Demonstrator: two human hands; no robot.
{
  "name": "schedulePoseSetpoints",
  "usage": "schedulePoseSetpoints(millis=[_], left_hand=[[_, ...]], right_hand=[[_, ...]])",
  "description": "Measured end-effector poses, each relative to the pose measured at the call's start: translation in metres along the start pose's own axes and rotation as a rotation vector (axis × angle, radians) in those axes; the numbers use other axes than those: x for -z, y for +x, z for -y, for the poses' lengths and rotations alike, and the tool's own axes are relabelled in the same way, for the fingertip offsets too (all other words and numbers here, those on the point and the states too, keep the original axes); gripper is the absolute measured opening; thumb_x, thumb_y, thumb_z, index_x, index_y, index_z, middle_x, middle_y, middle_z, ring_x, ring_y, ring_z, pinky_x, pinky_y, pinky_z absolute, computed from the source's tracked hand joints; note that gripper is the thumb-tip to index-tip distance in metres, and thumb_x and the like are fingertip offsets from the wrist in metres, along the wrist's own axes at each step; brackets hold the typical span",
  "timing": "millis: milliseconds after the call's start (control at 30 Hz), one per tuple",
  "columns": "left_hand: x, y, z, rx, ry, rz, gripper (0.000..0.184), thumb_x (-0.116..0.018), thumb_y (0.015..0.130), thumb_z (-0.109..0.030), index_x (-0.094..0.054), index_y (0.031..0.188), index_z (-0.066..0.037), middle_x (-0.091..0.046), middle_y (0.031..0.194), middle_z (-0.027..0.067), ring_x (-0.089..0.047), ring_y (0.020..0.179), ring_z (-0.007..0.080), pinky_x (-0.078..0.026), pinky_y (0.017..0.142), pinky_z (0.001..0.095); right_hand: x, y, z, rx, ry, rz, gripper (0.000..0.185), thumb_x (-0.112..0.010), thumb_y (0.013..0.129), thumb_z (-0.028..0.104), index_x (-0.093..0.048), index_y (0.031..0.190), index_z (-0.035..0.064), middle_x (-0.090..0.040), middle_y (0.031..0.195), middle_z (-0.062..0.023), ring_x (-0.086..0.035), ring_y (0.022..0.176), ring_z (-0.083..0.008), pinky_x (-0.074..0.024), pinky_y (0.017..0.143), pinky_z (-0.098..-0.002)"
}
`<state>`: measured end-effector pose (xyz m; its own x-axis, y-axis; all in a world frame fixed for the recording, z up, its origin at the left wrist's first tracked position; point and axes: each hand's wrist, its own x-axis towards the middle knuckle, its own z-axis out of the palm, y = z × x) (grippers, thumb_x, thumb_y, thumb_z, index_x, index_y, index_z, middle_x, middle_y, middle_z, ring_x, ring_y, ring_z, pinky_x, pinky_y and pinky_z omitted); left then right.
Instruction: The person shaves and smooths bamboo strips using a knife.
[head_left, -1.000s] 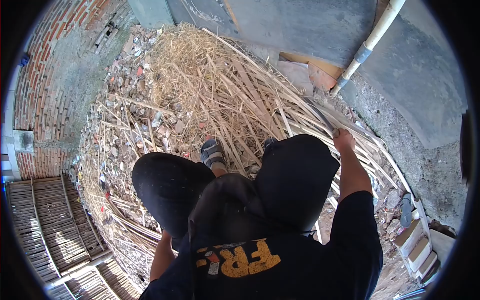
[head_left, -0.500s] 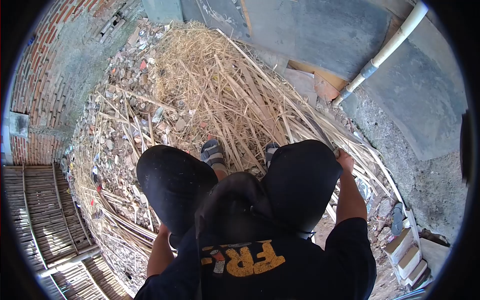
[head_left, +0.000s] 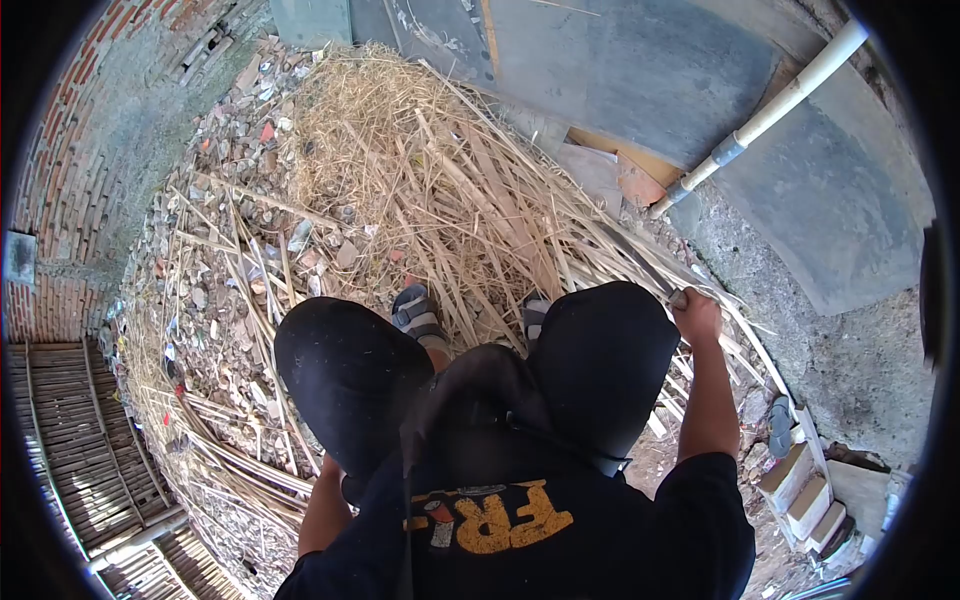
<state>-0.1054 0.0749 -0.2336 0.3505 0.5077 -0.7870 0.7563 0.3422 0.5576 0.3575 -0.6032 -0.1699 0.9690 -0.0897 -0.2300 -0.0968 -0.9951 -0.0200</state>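
Note:
My right hand (head_left: 699, 318) is closed around the handle of a machete (head_left: 640, 260), right of my right knee. The long dark blade points up and left over split bamboo strips (head_left: 500, 205). Only the wrist side of my left hand (head_left: 329, 470) shows, low beside my left knee. Its fingers are hidden behind the leg, and I cannot tell what they touch. Bamboo strips (head_left: 250, 465) lie on the ground close to that hand. Between my knees, sandalled feet (head_left: 420, 315) rest at the edge of the bamboo pile.
Straw-like shavings (head_left: 370, 110) cover the far end of the pile. Rubble (head_left: 205, 290) spreads to the left, beside a brick wall (head_left: 75, 200). A white pipe (head_left: 790, 100) leans at the upper right. A bamboo slat panel (head_left: 85, 430) stands lower left; a sandal (head_left: 780, 428) lies right.
My right hand has moved slightly right and away from the knee, so the machete's handle and blade show more clearly. The head view has shifted a little. My left arm stays nearly still.

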Motion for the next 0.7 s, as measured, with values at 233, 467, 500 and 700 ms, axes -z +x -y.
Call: schedulePoseSetpoints(millis=[233, 467, 500, 700], left_hand=[[0.009, 0.028, -0.004, -0.14, -0.109, -0.044, 0.042, -0.067, 0.099, -0.025, -0.059, 0.132, 0.0, -0.07, 0.118, 0.0136, -0.068, 0.106, 0.0246, -0.055, 0.09, 0.0379], [0.002, 0.044, -0.027, -0.203, -0.174, -0.179, 0.028, -0.063, 0.101, -0.021, -0.064, 0.12, -0.001, -0.071, 0.107, 0.008, -0.067, 0.096, 0.0183, -0.053, 0.085, 0.0349], [0.001, 0.046, -0.03, -0.209, -0.175, -0.18, 0.028, -0.063, 0.101, -0.022, -0.064, 0.12, -0.001, -0.071, 0.107, 0.0081, -0.067, 0.096, 0.0182, -0.053, 0.084, 0.0346], [0.002, 0.061, -0.023, -0.271, -0.107, -0.198, 0.028, -0.06, 0.105, -0.026, -0.063, 0.119, -0.003, -0.07, 0.105, 0.0084, -0.066, 0.093, 0.0183, -0.052, 0.081, 0.0337]], right_hand=[[0.087, -0.008, 0.014, 0.063, -0.027, -0.05, 0.021, -0.075, 0.08, 0.025, -0.071, 0.097, 0.0128, -0.076, 0.093, -0.0177, -0.072, 0.091, -0.0409, -0.0557, 0.089, -0.0519], [0.166, -0.013, 0.016, 0.165, -0.077, -0.234, 0.019, -0.077, 0.077, 0.02, -0.073, 0.094, 0.0122, -0.074, 0.086, -0.0174, -0.071, 0.087, -0.0412, -0.0567, 0.084, -0.0503], [0.178, -0.016, 0.018, 0.175, -0.097, -0.225, 0.02, -0.078, 0.077, 0.021, -0.073, 0.094, 0.0121, -0.074, 0.087, -0.0174, -0.071, 0.087, -0.041, -0.0566, 0.084, -0.0503], [0.239, -0.023, 0.034, 0.209, -0.162, -0.25, 0.027, -0.084, 0.074, 0.024, -0.072, 0.095, 0.0106, -0.074, 0.088, -0.0173, -0.07, 0.088, -0.0412, -0.0558, 0.082, -0.0502]])
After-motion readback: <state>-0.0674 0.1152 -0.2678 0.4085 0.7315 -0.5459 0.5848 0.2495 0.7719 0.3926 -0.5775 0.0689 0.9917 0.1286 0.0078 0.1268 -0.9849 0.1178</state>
